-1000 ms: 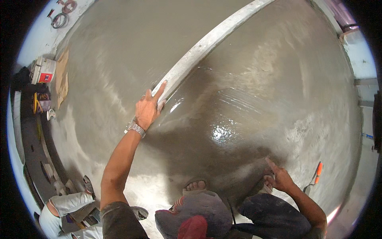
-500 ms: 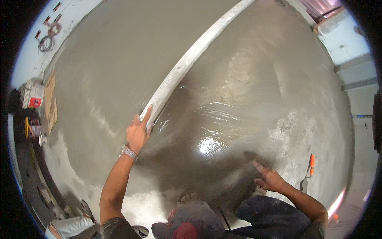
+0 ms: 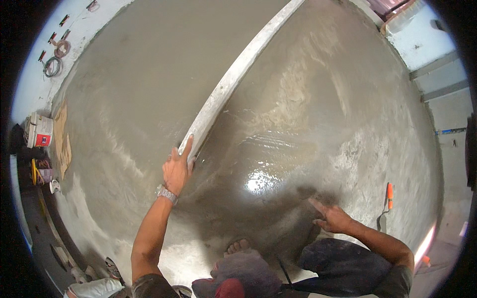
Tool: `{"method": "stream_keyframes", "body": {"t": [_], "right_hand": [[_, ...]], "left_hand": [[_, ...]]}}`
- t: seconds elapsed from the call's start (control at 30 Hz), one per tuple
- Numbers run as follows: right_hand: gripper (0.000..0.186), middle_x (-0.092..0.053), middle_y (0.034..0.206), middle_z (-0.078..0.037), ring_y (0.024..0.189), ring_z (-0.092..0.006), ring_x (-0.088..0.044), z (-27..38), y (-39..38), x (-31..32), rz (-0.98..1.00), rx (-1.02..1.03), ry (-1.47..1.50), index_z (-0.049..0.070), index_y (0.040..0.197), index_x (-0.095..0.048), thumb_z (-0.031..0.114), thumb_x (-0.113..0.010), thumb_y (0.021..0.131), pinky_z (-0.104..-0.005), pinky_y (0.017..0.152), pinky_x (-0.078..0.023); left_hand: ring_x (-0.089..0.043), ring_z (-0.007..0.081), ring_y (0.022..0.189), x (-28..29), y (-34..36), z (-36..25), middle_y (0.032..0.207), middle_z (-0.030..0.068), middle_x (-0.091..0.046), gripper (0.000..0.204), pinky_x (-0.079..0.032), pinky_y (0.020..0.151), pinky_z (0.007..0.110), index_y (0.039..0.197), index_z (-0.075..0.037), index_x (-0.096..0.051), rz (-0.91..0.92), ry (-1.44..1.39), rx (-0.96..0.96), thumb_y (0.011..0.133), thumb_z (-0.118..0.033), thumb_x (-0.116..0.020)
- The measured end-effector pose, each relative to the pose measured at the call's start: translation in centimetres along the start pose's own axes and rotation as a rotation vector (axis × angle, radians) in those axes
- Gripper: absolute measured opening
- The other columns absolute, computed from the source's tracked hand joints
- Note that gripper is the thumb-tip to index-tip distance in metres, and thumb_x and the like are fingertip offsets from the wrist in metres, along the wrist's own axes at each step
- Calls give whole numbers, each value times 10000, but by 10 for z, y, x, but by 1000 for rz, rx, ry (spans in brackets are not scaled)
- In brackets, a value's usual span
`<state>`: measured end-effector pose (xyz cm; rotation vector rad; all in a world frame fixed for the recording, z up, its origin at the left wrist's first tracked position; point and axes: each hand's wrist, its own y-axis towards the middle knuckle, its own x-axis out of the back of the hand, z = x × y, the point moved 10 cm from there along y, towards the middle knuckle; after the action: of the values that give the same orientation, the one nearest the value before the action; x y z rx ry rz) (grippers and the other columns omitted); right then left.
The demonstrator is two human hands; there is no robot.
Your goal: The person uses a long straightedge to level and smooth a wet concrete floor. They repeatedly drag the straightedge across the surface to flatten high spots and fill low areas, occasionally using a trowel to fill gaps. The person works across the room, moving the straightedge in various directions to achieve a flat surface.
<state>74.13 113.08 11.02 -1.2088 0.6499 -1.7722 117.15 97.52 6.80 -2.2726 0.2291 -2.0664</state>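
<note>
A long, pale straightedge (image 3: 226, 87) lies slantwise across the wet grey floor (image 3: 149, 84), running from my left hand toward the far middle. My left hand (image 3: 176, 169) grips its near end, with the index finger laid along the top and the thumb on the right side. A metal-banded watch is on that wrist. Low over the floor at the right, my right hand (image 3: 334, 218) holds nothing, its index finger stretched out. Whether the fingertip touches the surface, I cannot tell. A trowel (image 3: 390, 196) with an orange handle lies farther right.
Buckets (image 3: 39, 130) and a torn brown sheet (image 3: 62, 141) stand along the left edge. Coiled cables (image 3: 52, 66) hang on the far left wall. My bare foot (image 3: 238, 246) rests on the floor below. A white sack (image 3: 94, 288) lies at the lower left.
My left hand and the straightedge's near end have shifted slightly right. My right hand stays low over nearly the same patch, and the view has turned a little.
</note>
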Motion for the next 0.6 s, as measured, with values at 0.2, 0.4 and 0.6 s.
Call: {"method": "stream_keyframes", "body": {"t": [0.2,0.4,0.6], "right_hand": [[782,-475,1380,-273,1111,-476,-570,22,2,1,16,72,-11,145,1532,-142,286,-613,924,-513,988,-467],[775,-488,1374,-263,1120,-467,-570,14,-4,5,-22,41,-8,145,1535,-131,286,-600,934,-505,997,-461],[761,-485,1387,-248,1166,-445,-554,14,-10,-4,31,-17,-23,138,1533,-145,282,-598,938,-484,1011,-458]], "left_hand": [[-648,336,710,7,39,-20,1060,223,-568,755,-542,553,427,1529,-351,-207,-114,52,-51,909,-291,-634],[-658,349,733,-1,-1,-18,1030,199,-566,772,-557,560,415,1531,-365,-163,-7,27,-27,917,-290,-625],[-661,354,747,0,2,-22,1025,197,-563,803,-563,573,410,1536,-357,-143,-17,39,0,905,-304,-636]]}}
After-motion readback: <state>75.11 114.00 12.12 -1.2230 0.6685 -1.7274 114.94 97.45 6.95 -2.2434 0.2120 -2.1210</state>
